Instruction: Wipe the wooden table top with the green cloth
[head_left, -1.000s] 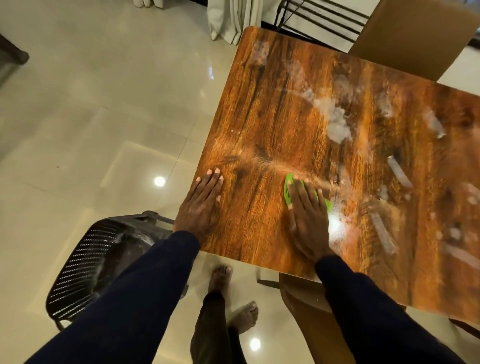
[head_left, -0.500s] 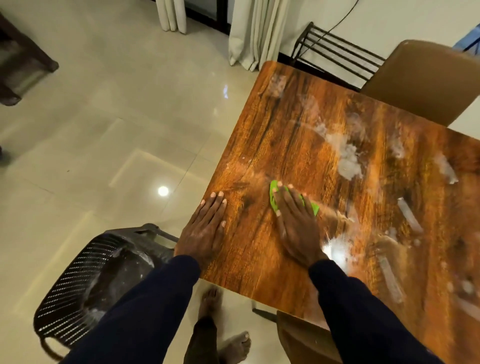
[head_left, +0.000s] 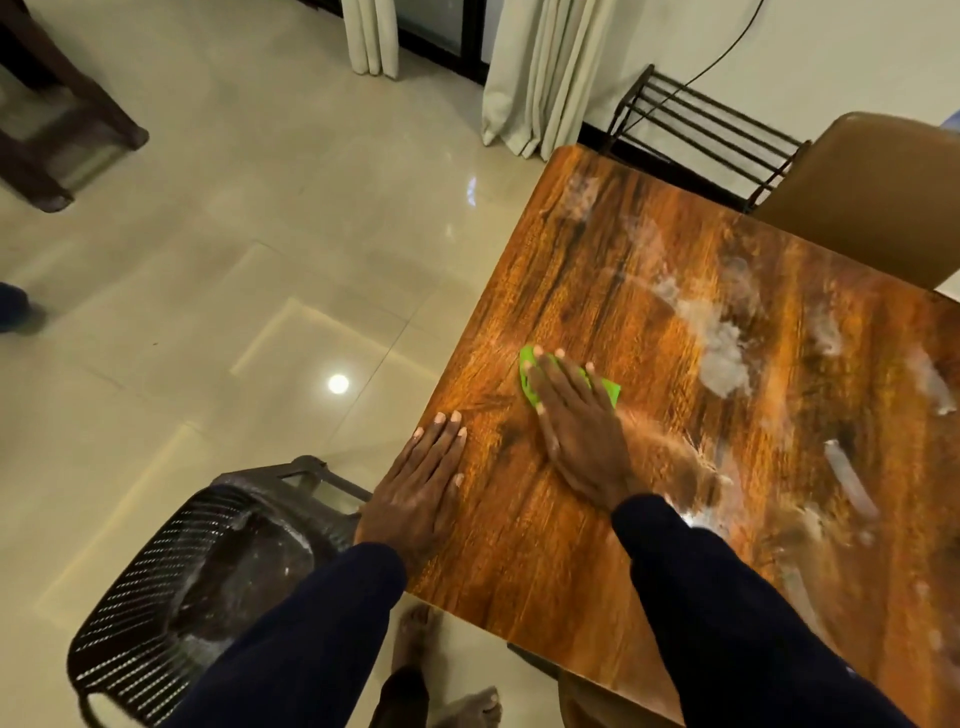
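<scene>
- The right hand (head_left: 576, 431) lies palm down on the green cloth (head_left: 609, 391), fingers spread flat rather than curled; it grips nothing, it only presses the cloth to the wooden table top (head_left: 649, 545); the flat press likely serves to keep the whole pad in contact with the wood
- The cloth sits under the fingers of that hand, its green edge showing beyond the fingertips and at the little-finger side; most of it is hidden by the hand
- The left hand (head_left: 415, 493) rests open and flat at the table edge, near the right hand on its thumb side; it holds nothing; I judge it a brace for the leaning body
- Both forearms, in dark sleeves (head_left: 727, 623), reach forward and down; the right wrist angles slightly inward
- White smears (head_left: 719, 348) lie beyond and to the outer side of the right hand, apart from the cloth; so much wiping seems left
- A dark mesh chair (head_left: 171, 597) stands below the left hand
</scene>
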